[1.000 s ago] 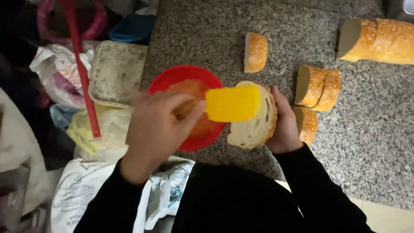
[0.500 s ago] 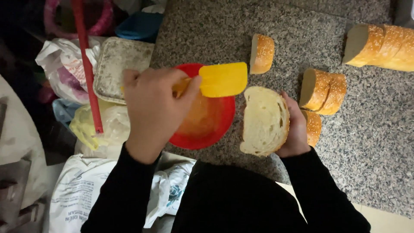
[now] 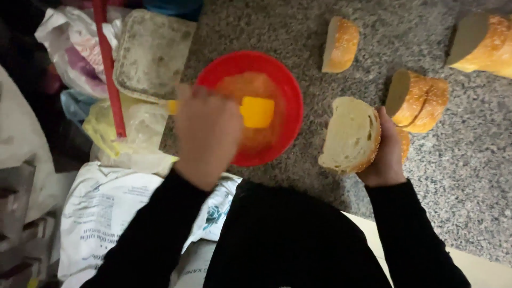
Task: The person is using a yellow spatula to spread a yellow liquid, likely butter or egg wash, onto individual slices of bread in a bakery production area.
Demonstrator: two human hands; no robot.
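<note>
My left hand (image 3: pixel 207 133) grips a yellow spatula (image 3: pixel 256 111) whose blade dips into the orange sauce inside a red bowl (image 3: pixel 288 90) on the speckled granite counter (image 3: pixel 469 176). To the right of the bowl, my right hand (image 3: pixel 385 152) holds a thick slice of white bread (image 3: pixel 349 133) with a seeded crust, cut face up and tilted toward me. Both arms wear black sleeves.
More bread pieces lie beyond: one slice (image 3: pixel 341 44) at the back, two slices (image 3: pixel 418 100) beside my right hand, a loaf end (image 3: pixel 482 45) at far right. Left of the counter are a grey tray (image 3: pixel 152 53), a red stick (image 3: pixel 109 69), plastic bags (image 3: pixel 125 128) and a white sack (image 3: pixel 106 213).
The spatula has moved from over the bread leftward and down into the red bowl. The bread slice has shifted right, away from the bowl.
</note>
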